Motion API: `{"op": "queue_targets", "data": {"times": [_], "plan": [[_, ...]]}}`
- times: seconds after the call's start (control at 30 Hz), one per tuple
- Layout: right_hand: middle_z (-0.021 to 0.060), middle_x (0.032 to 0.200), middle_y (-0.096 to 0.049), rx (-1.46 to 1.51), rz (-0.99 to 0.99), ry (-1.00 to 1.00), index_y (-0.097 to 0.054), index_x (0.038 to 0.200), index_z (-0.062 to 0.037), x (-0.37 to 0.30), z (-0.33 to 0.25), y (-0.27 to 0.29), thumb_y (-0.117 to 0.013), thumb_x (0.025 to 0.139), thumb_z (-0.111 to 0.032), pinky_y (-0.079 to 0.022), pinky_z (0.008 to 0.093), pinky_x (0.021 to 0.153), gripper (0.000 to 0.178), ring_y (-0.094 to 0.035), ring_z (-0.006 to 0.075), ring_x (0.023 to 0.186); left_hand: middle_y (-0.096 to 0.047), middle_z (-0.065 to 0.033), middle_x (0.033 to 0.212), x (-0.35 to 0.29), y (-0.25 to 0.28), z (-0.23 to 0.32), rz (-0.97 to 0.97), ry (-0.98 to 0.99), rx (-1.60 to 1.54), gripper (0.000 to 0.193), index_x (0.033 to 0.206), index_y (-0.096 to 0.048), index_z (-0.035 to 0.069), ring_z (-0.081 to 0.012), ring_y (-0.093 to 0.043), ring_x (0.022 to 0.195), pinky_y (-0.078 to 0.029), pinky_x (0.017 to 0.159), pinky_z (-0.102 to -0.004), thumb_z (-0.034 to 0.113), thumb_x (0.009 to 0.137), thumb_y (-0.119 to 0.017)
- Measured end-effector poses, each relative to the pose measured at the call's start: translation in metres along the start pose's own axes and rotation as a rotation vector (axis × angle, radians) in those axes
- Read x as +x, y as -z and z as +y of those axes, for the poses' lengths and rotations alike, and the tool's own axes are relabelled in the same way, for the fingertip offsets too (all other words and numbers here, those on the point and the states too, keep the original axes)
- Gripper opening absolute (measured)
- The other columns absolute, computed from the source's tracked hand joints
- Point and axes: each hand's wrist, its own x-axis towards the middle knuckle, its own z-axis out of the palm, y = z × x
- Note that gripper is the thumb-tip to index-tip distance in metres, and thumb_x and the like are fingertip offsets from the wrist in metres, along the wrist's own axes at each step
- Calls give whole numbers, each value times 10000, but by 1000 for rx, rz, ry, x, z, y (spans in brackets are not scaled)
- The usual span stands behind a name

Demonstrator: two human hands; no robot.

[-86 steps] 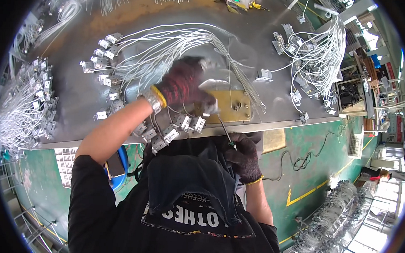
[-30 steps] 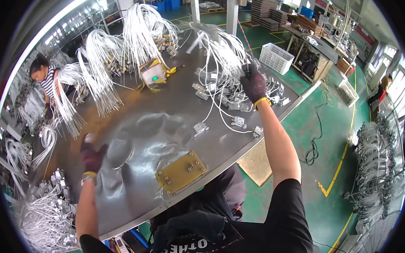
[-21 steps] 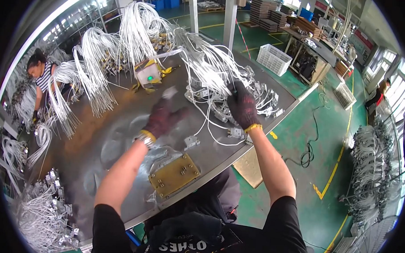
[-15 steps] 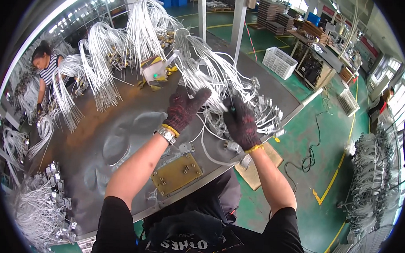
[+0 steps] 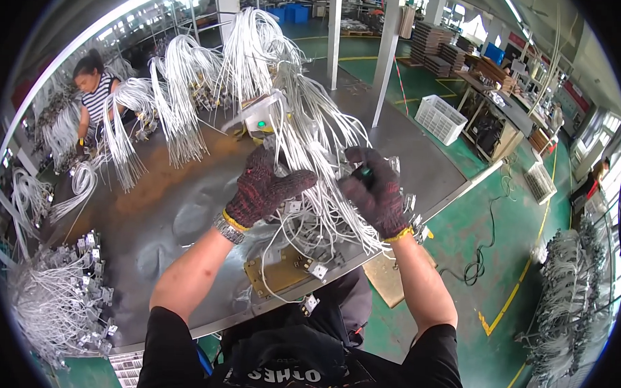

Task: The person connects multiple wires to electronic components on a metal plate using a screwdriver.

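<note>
A large bundle of white cables (image 5: pixel 318 160) lies across the metal table, its near ends spreading towards the front edge. My left hand (image 5: pixel 266 189), in a dark red and black knitted glove, is at the left of the bundle, fingers and thumb spread, thumb against the cables. On the bundle's right is my right hand (image 5: pixel 377 196), gloved alike, its fingers curled around something small with a green spot that I cannot make out. Small metal connectors (image 5: pixel 316 269) on the cable ends lie over a brass-coloured plate (image 5: pixel 280 274). One connector (image 5: pixel 310 303) hangs past the table edge.
A white box with a green button (image 5: pixel 262 122) stands behind the bundle. More cable bundles (image 5: pixel 184 80) line the table's far side, and another pile (image 5: pixel 61 295) lies at left. A co-worker (image 5: pixel 98 94) stands at far left. A white crate (image 5: pixel 441 120) is on the floor.
The cable bundle has come nearer to the front edge, and its connectors now lie over the brass-coloured plate. My hands have moved slightly nearer. The whole view has shifted a little.
</note>
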Motion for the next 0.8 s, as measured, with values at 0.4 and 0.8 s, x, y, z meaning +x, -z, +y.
{"op": "queue_targets", "data": {"times": [0.4,0.8], "plan": [[166,929,-696,-424,-12,193,-668,1219,-30,-1,-54,-22,-755,781,-99,-557,410,715,451,-697,301,801,-641,-183,1295,-11,16,-5,-59,94,2,767,1360,-579,5,-328,-618,1191,-480,1018,-476,391,786,-911],[40,1019,-704,-248,356,206,-668,1273,-36,22,-22,25,-693,957,-57,-517,278,700,317,-604,91,787,-695,-90,1070,-19,37,-1,-45,220,-480,516,1227,-642,10,-173,-685,991,-578,876,-342,233,825,-878]]}}
